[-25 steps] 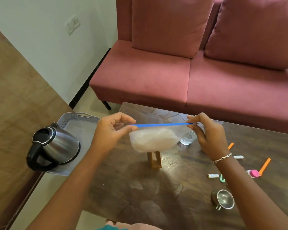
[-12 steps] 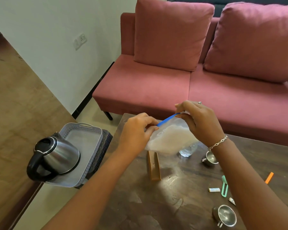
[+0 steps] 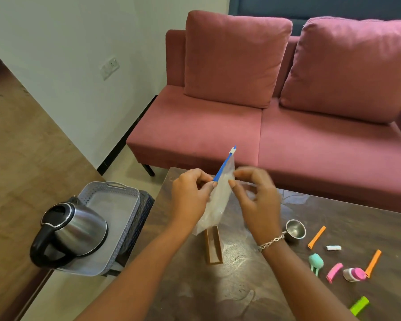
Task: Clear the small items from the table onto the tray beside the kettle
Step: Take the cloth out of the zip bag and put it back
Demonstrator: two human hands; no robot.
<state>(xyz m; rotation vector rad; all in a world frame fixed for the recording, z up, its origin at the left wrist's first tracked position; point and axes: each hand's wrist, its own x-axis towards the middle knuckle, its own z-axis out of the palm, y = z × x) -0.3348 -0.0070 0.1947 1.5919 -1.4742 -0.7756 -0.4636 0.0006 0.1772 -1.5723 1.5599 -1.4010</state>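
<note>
A clear zip bag (image 3: 218, 200) with a blue zipper strip and white contents hangs on edge above the dark table (image 3: 241, 288). My left hand (image 3: 190, 200) pinches it just below the zipper. My right hand (image 3: 255, 200) is blurred, its fingers loosely spread at the bag's right edge, and the slider end sticks up free. The grey tray (image 3: 116, 193) stands left of the table, with the steel kettle (image 3: 74, 230) on its near end. Small items lie at the right: a steel cup (image 3: 295, 229), two orange clips (image 3: 316, 237), a battery (image 3: 333, 247) and a pink clip (image 3: 334, 272).
A brown wooden holder (image 3: 213, 246) stands on the table under the bag. A teal piece (image 3: 315, 261), a pink-and-white cap (image 3: 354, 274) and a green piece (image 3: 359, 305) lie at the right. A pink sofa (image 3: 264, 135) stands behind the table, and a wooden counter is at the left.
The bag has turned from flat-on to edge-on with its zipper pointing up. My right hand has let go of the zipper end. The view has tilted up and left.
</note>
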